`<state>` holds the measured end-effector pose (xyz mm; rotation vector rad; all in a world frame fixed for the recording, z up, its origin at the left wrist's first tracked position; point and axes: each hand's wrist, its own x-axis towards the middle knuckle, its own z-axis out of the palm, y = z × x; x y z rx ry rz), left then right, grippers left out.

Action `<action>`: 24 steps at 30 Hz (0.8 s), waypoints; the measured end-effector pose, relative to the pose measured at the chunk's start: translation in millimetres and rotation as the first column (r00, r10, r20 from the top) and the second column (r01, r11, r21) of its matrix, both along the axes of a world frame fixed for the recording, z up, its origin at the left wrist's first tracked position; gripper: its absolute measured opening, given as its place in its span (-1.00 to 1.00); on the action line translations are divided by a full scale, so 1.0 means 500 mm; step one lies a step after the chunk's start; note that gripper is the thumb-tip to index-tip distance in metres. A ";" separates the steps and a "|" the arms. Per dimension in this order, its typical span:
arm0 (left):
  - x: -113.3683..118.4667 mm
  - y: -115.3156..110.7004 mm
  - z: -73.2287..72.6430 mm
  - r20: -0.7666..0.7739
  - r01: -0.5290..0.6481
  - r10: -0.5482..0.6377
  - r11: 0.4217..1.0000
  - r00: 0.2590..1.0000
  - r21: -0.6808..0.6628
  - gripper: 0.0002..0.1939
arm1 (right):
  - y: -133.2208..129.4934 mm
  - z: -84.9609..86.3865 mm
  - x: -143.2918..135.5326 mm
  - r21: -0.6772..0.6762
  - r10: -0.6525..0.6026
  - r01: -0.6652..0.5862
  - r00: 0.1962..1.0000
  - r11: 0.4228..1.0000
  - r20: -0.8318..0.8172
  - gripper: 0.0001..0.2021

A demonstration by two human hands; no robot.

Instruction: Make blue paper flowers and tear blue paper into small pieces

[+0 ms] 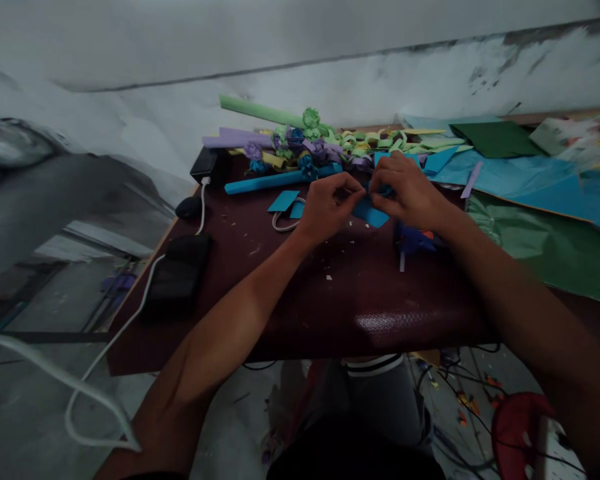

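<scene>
Over the dark red tabletop [300, 293], my left hand [327, 207] pinches thumb and forefinger together at the edge of a piece of blue paper [373, 215]. Close beside it, my right hand [403, 187] has its fingers curled onto the same blue paper, and a darker blue crumpled bit shows under them. The fingertips partly hide how the paper is folded. Left of my hands lie small blue paper squares [283, 201] and a loop of white cable. Beyond them rests a rolled blue paper stick [265, 181] with a dark blue paper flower [307, 167].
Green paper roll [260, 110], purple roll [235, 138] and a heap of paper chains [380, 141] lie by the wall. Green and blue sheets [555, 233] cover the right side. At left are a black box [177, 273], a mouse [189, 208] and white cable [140, 303].
</scene>
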<state>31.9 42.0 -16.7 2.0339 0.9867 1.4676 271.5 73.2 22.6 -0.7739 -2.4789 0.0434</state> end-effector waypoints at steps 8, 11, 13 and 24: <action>-0.050 0.062 -0.039 0.277 -0.175 0.207 0.975 0.938 -0.138 -0.47 | 0.049 -0.002 0.055 0.132 -0.130 0.128 0.992 0.983 0.007 -0.84; -0.045 0.064 -0.055 0.341 -0.139 0.214 0.963 0.915 -0.233 -0.46 | 0.023 0.001 0.026 0.168 -0.087 0.084 0.996 0.982 0.010 -0.72; -0.036 0.060 -0.061 0.346 -0.094 0.195 0.953 0.918 -0.288 -0.49 | -0.004 0.005 -0.001 0.152 -0.031 0.027 0.999 0.988 0.028 -0.53; -0.020 0.038 -0.036 0.323 0.096 0.034 0.921 0.946 -0.378 -0.49 | -0.040 0.027 -0.032 0.066 -0.086 0.082 0.994 0.994 0.065 -0.53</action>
